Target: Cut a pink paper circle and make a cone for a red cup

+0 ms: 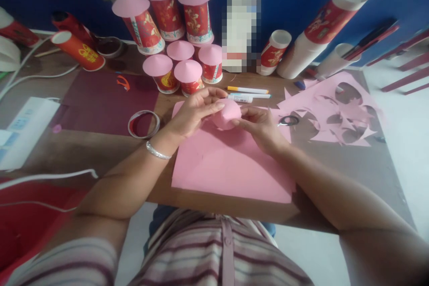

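Between my hands is a small pink paper cone (228,114), held above a pink paper sheet (231,165). My left hand (201,109) pinches its left edge between thumb and fingers. On the opposite side my right hand (261,127) grips the rim with its thumb in front. Just beyond the cone lie an orange-capped marker (246,90) and a blue-tipped pen (261,95), with a small white tube (240,98) beside them. Scissors (288,120) rest right of my right hand, their blades partly hidden.
Several red paper cups with pink cone roofs (189,71) stand at the back. A tape roll (144,124) lies left of the sheet. Cut pink scraps (335,116) spread over the right side. A stacked cup tower (321,31) leans near the wall, and a white power strip (28,132) sits left.
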Motion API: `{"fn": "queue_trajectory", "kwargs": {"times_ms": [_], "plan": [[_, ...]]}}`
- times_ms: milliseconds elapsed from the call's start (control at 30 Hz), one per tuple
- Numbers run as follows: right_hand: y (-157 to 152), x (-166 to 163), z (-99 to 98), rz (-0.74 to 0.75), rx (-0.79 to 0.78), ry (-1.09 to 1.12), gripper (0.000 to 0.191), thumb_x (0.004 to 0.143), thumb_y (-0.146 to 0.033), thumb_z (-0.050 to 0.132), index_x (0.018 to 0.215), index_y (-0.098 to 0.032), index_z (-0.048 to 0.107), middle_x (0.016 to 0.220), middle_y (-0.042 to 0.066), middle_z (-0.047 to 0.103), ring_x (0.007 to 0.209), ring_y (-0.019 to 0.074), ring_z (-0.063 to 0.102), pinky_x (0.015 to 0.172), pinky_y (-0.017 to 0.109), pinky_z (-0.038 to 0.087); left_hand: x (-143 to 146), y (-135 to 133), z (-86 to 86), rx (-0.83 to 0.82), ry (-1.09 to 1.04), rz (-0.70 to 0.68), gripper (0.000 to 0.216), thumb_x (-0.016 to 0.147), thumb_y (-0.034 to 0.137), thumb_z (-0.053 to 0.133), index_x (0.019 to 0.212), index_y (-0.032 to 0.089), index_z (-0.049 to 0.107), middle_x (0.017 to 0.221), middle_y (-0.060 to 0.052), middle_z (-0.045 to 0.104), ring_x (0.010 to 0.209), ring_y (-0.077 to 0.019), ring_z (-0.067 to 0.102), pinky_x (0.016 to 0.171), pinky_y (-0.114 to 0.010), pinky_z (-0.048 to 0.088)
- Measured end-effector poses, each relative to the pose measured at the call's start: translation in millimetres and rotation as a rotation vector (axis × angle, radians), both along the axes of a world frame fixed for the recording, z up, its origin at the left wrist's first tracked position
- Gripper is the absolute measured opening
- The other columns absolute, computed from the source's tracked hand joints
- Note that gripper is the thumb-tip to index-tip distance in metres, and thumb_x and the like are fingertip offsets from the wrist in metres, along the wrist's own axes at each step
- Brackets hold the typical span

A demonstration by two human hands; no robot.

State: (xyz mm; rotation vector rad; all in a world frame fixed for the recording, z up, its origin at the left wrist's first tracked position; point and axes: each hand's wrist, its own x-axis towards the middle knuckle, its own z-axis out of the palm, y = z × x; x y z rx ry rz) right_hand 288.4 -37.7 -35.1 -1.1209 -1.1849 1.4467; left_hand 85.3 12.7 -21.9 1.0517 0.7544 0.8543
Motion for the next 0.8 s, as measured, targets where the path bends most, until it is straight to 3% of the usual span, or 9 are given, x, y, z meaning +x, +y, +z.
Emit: {"fn": "queue_trajectory", "kwargs": {"times_ms": [267,467,667,800], "plan": [[1.6,5.6,-6.7,-0.055,0.008,0.018,0.032,0.074,-0.053,0.093,0.075,-0.024,0.08,0.078,0.001,0.074,0.075,0.0166,0.064,0.077,0.033,0.053,-2.5,1.8,-2.2,-0.004,0.031,0.004,0.043,0.074,0.035,0.09,0.107,0.02,0.068,0.087,0.0,0.068,0.07,-0.0111,0.061,0.06,-0.023,0.044],[1.6,6.2,-4.4,-0.064,0.059,-0.055,0.034,0.072,-0.056,0.093,0.07,-0.025,0.079,0.076,0.001,0.074,0.078,0.0187,0.065,0.079,0.035,0.055,-2.7,1.9,-2.0,-0.004,0.059,-0.024,0.042,0.075,0.038,0.089,0.108,0.021,0.068,0.081,0.002,0.064,0.061,-0.0095,0.053,0.05,-0.024,0.033],[1.8,8.3,-11.2,-0.033,0.026,0.007,0.037,0.086,-0.061,0.082,0.079,-0.025,0.081,0.08,0.002,0.073,0.08,0.0179,0.065,0.08,0.034,0.053,-1.7,1.9,0.3,-0.017,0.016,0.028,0.044,0.074,0.036,0.092,0.106,0.019,0.067,0.087,0.001,0.068,0.071,-0.0116,0.063,0.062,-0.025,0.046],[2.5,8.1,-15.4,-0.008,-0.008,0.045,0.037,0.085,-0.061,0.083,0.081,-0.024,0.081,0.081,0.002,0.073,0.08,0.0172,0.064,0.08,0.032,0.052,0.4,1.5,2.3,-0.029,-0.023,0.068,0.041,0.071,0.032,0.094,0.101,0.018,0.069,0.087,0.001,0.069,0.072,-0.009,0.063,0.066,-0.021,0.049]]}}
